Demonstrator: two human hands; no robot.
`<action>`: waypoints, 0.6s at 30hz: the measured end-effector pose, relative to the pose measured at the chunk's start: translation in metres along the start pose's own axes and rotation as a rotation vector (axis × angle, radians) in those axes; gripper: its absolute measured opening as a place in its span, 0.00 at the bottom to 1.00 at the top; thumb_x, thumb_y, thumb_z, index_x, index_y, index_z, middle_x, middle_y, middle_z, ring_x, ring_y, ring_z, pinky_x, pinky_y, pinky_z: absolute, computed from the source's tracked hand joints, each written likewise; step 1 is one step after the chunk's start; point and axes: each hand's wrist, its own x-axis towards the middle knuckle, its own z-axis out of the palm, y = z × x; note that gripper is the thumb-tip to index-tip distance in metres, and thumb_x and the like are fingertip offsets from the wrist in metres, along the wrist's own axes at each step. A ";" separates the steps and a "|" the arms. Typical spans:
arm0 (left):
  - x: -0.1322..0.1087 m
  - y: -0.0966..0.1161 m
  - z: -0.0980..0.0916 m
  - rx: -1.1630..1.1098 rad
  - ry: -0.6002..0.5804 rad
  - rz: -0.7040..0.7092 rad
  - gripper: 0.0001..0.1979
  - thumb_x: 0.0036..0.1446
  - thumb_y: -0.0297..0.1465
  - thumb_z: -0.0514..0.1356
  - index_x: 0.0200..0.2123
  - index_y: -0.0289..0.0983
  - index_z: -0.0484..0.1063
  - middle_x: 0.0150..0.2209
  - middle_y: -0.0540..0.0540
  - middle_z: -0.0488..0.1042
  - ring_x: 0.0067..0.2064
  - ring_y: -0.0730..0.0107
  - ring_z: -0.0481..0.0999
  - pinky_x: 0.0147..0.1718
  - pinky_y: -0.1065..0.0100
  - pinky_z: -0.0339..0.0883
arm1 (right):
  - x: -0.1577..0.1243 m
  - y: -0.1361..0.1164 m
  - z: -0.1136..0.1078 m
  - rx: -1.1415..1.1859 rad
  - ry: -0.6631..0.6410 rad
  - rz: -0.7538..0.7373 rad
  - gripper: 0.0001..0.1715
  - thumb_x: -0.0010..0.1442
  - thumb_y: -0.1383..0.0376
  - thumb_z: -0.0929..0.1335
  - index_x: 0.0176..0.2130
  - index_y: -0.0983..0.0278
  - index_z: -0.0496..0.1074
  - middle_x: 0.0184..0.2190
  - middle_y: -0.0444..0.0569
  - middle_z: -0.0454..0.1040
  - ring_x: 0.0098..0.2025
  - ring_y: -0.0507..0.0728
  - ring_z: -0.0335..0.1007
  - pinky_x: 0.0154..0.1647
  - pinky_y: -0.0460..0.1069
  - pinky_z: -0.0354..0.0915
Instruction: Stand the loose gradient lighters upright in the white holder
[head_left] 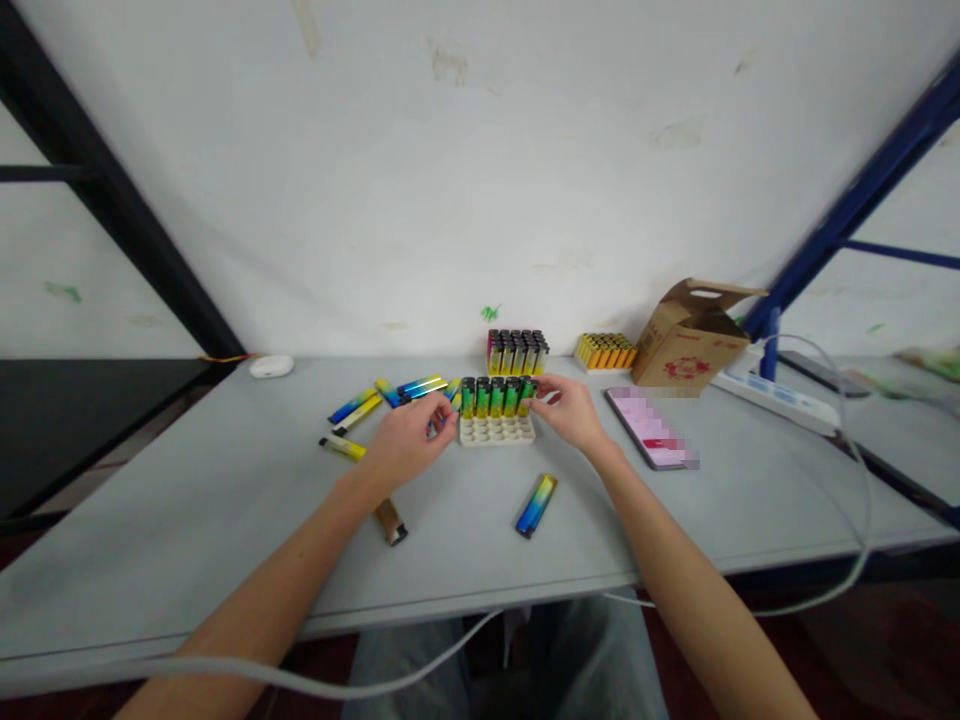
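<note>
A white tray (pixel 497 432) with round holes stands in the middle of the table. Green-and-yellow lighters (pixel 495 397) with black tops stand upright in its back part, while the front holes show bare. My right hand (pixel 568 408) is at the tray's right end, its thumb and finger closed on the rightmost green lighter (pixel 527 392). Just left of the tray, my left hand (pixel 411 436) is curled in a pinch; a bit of a blue lighter (pixel 433 428) shows between its fingers, mostly hidden.
Several loose blue-and-yellow lighters (pixel 352 405) lie left of the tray. A brown lighter (pixel 391 522) and a blue-yellow lighter (pixel 536 506) lie nearer me. Behind are packed lighters (pixel 517 352), orange cylinders (pixel 606 352) and a cardboard box (pixel 686 350). A phone (pixel 646 430) lies right.
</note>
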 end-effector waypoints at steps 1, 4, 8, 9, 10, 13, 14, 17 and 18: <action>0.000 0.000 0.000 0.001 0.000 0.002 0.06 0.59 0.34 0.53 0.31 0.39 0.66 0.27 0.51 0.74 0.26 0.70 0.73 0.27 0.69 0.63 | 0.000 -0.001 0.000 -0.012 0.006 -0.006 0.17 0.51 0.63 0.72 0.42 0.64 0.76 0.31 0.48 0.77 0.33 0.57 0.72 0.36 0.52 0.67; 0.000 0.001 0.000 0.002 -0.002 0.004 0.06 0.60 0.34 0.53 0.31 0.39 0.66 0.27 0.50 0.74 0.26 0.70 0.73 0.27 0.69 0.63 | -0.001 -0.003 -0.001 -0.037 0.023 -0.023 0.16 0.51 0.63 0.73 0.42 0.64 0.76 0.30 0.47 0.77 0.33 0.56 0.72 0.37 0.52 0.67; 0.000 -0.001 0.001 0.008 -0.003 0.007 0.07 0.60 0.34 0.53 0.32 0.39 0.67 0.27 0.50 0.74 0.26 0.70 0.72 0.27 0.69 0.62 | -0.002 -0.005 -0.003 -0.068 0.011 -0.058 0.15 0.51 0.63 0.73 0.41 0.63 0.76 0.30 0.47 0.76 0.31 0.56 0.72 0.37 0.52 0.67; 0.000 -0.002 0.001 0.011 -0.005 0.005 0.07 0.61 0.35 0.53 0.32 0.39 0.67 0.27 0.50 0.75 0.26 0.70 0.72 0.27 0.69 0.63 | -0.002 -0.006 -0.004 -0.075 0.002 -0.070 0.15 0.52 0.63 0.72 0.41 0.63 0.75 0.30 0.47 0.76 0.31 0.56 0.72 0.37 0.52 0.67; 0.000 -0.002 0.001 0.013 -0.008 0.001 0.08 0.61 0.35 0.53 0.33 0.39 0.67 0.28 0.50 0.75 0.26 0.70 0.72 0.27 0.69 0.63 | -0.002 -0.006 -0.004 -0.082 -0.006 -0.082 0.15 0.52 0.63 0.72 0.42 0.63 0.75 0.31 0.47 0.77 0.31 0.56 0.72 0.37 0.52 0.67; -0.001 -0.003 0.002 0.016 -0.022 -0.023 0.10 0.63 0.37 0.52 0.35 0.38 0.68 0.29 0.49 0.76 0.27 0.70 0.73 0.27 0.69 0.63 | -0.002 -0.005 -0.004 -0.110 -0.026 -0.110 0.16 0.53 0.65 0.72 0.43 0.64 0.75 0.34 0.48 0.78 0.33 0.56 0.73 0.39 0.52 0.68; -0.001 -0.003 0.002 0.016 -0.028 -0.032 0.10 0.63 0.37 0.52 0.35 0.38 0.68 0.29 0.49 0.76 0.27 0.69 0.73 0.27 0.69 0.63 | -0.002 -0.005 -0.004 -0.122 -0.031 -0.114 0.16 0.53 0.66 0.72 0.44 0.64 0.75 0.35 0.49 0.78 0.34 0.56 0.73 0.39 0.52 0.68; -0.001 -0.003 0.002 0.016 -0.035 -0.044 0.11 0.63 0.38 0.52 0.36 0.38 0.68 0.29 0.49 0.76 0.28 0.69 0.74 0.28 0.69 0.64 | -0.003 -0.004 -0.003 -0.149 -0.048 -0.113 0.16 0.53 0.66 0.72 0.44 0.64 0.75 0.35 0.49 0.79 0.34 0.56 0.74 0.39 0.52 0.68; -0.001 -0.003 0.001 0.017 -0.035 -0.045 0.11 0.63 0.38 0.52 0.36 0.38 0.68 0.29 0.49 0.76 0.28 0.69 0.74 0.28 0.68 0.64 | -0.003 -0.004 -0.003 -0.156 -0.052 -0.111 0.16 0.54 0.66 0.71 0.44 0.64 0.75 0.35 0.49 0.79 0.34 0.56 0.74 0.38 0.52 0.68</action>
